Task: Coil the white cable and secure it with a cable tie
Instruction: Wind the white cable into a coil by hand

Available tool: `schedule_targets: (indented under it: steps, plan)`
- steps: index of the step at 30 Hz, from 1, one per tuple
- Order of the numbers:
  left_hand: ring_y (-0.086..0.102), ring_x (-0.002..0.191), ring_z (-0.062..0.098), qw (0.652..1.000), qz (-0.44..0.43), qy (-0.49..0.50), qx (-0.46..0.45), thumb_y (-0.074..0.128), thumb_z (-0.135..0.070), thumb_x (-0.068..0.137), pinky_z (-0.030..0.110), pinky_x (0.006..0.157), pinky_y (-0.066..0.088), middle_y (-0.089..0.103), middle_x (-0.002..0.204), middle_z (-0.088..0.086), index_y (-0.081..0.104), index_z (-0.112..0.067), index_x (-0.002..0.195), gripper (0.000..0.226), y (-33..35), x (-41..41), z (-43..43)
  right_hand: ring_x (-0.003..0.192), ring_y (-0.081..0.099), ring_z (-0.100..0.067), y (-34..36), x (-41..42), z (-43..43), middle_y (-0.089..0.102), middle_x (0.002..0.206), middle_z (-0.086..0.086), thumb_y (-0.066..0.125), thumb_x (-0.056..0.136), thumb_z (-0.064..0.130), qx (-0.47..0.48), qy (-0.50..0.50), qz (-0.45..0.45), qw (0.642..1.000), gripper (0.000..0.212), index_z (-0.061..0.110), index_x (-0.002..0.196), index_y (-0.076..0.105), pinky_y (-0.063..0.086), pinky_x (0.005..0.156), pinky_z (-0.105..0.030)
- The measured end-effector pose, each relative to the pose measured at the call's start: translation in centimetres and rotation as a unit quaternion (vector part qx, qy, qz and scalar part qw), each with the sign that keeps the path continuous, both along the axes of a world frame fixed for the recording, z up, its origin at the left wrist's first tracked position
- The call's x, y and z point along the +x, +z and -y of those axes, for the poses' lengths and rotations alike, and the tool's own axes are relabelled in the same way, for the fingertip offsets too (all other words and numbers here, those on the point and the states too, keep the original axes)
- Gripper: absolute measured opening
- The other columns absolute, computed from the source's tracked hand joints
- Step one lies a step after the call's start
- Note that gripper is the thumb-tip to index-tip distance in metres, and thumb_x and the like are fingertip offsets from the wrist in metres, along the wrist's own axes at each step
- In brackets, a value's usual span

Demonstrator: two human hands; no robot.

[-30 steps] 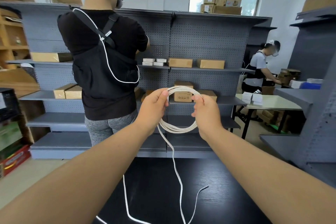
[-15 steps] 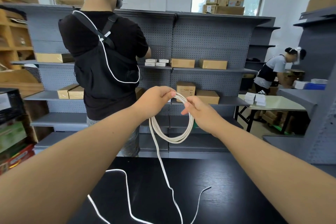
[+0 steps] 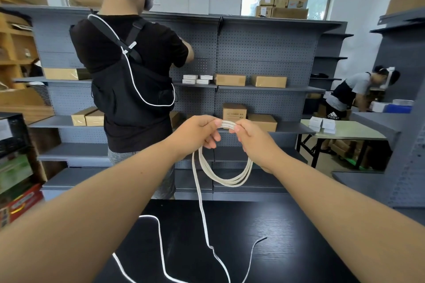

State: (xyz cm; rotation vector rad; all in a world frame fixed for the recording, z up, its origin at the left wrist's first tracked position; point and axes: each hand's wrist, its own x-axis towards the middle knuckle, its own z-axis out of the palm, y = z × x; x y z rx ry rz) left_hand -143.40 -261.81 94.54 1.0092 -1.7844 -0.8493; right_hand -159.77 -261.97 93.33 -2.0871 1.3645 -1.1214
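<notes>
Black table, hands holding cable coil above

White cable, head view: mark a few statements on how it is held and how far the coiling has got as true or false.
1. The left hand and right hand both grip the top of the white cable coil. True.
2. All of the cable is wound into the coil. False: a loose length hangs down and trails over the black table.
3. A cable tie binds the coil. False: none shows on it.
4. The coil hangs in the air above the table. True.
</notes>
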Motion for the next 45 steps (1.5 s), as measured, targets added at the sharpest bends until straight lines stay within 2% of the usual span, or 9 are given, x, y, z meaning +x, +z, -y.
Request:
schedule_targets:
  steps: [6,11,16,22,28,31,34,39,45]
  plan:
    - [0.059,0.053,0.009,0.994,-0.093,-0.015,0.059,0.039,-0.03,0.099,0.019,0.057,0.051,0.062,0.063,-0.001,0.063,-0.011,0.1,0.03,-0.9,0.6,0.1,0.065,0.038,-0.009,-0.1,-0.6,0.9,0.043,0.071,0.008,0.031,0.1,0.026,-0.001,-0.009,0.078,0.997,0.025,0.02,0.093,0.055,0.034,0.069,-0.034]
    - [0.06,0.059,0.012,0.976,-0.197,-0.018,0.097,0.037,-0.032,0.1,0.03,0.072,0.053,0.061,0.063,-0.003,0.062,-0.009,0.108,0.034,-1.8,0.1,0.3,0.062,0.037,-0.007,-0.1,-0.5,1.6,0.042,0.068,0.01,0.033,0.1,0.027,-0.012,-0.049,0.21,0.976,0.029,0.028,0.079,0.053,0.033,0.066,-0.029]
    - [0.055,0.053,0.013,0.947,-0.288,-0.045,0.138,0.036,-0.033,0.099,0.029,0.068,0.052,0.053,0.063,-0.001,0.059,-0.008,0.105,0.034,-2.3,-1.1,-0.1,0.062,0.037,-0.009,0.0,-0.3,1.7,0.043,0.068,0.007,0.031,0.1,0.027,-0.011,-0.103,0.283,0.954,0.029,0.028,0.079,0.051,0.034,0.071,-0.035]
    - [0.036,0.043,0.005,0.953,-0.288,0.019,0.094,0.037,-0.027,0.1,0.018,0.045,0.038,0.04,0.062,-0.002,0.058,-0.009,0.092,0.029,-2.0,-2.3,0.4,0.063,0.041,-0.012,-1.0,0.2,1.5,0.043,0.07,0.005,0.029,0.101,0.025,0.001,-0.141,0.338,0.931,0.027,0.021,0.092,0.054,0.04,0.063,-0.027]
    - [0.027,0.036,0.001,0.978,-0.176,0.107,0.024,0.038,-0.023,0.1,0.016,0.038,0.022,0.032,0.059,-0.002,0.057,-0.008,0.088,0.027,-2.2,-1.9,0.8,0.06,0.052,-0.016,-2.2,0.4,0.6,0.053,0.073,-0.004,0.034,0.101,0.023,0.142,-0.062,0.429,0.89,0.024,0.013,0.094,0.054,0.051,0.072,-0.034]
    - [0.027,0.039,0.003,0.989,-0.105,0.099,0.022,0.039,-0.023,0.1,0.018,0.04,0.022,0.032,0.058,-0.002,0.058,-0.008,0.087,0.027,-2.5,-1.0,0.6,0.066,0.059,-0.021,-2.9,-0.1,0.6,0.06,0.084,-0.006,0.035,0.101,0.026,0.163,-0.024,0.4,0.901,0.02,0.015,0.102,0.051,0.053,0.076,-0.037]
    - [0.027,0.045,0.007,0.995,-0.042,0.087,0.035,0.041,-0.025,0.099,0.02,0.044,0.024,0.033,0.059,-0.001,0.059,-0.007,0.09,0.027,-2.8,-0.5,0.2,0.071,0.058,-0.018,-3.4,-0.2,0.7,0.061,0.089,-0.002,0.034,0.101,0.028,0.121,-0.021,0.281,0.952,0.023,0.017,0.108,0.053,0.052,0.075,-0.033]
    - [0.033,0.048,0.01,0.996,0.031,0.077,0.042,0.043,-0.025,0.098,0.023,0.047,0.03,0.038,0.06,-0.002,0.06,-0.013,0.085,0.025,-3.6,0.1,-0.1,0.063,0.046,-0.014,-4.2,0.1,0.4,0.051,0.074,0.003,0.035,0.099,0.026,0.063,-0.003,0.108,0.992,0.022,0.018,0.1,0.056,0.044,0.066,-0.029]
    - [0.045,0.052,0.011,0.986,-0.076,0.031,0.148,0.045,-0.025,0.098,0.021,0.054,0.04,0.049,0.065,0.001,0.062,-0.007,0.085,0.028,-5.5,0.8,-0.7,0.062,0.043,-0.01,-5.3,0.7,0.1,0.046,0.066,0.006,0.037,0.099,0.024,0.006,-0.035,0.101,0.994,0.022,0.02,0.093,0.057,0.035,0.058,-0.027]
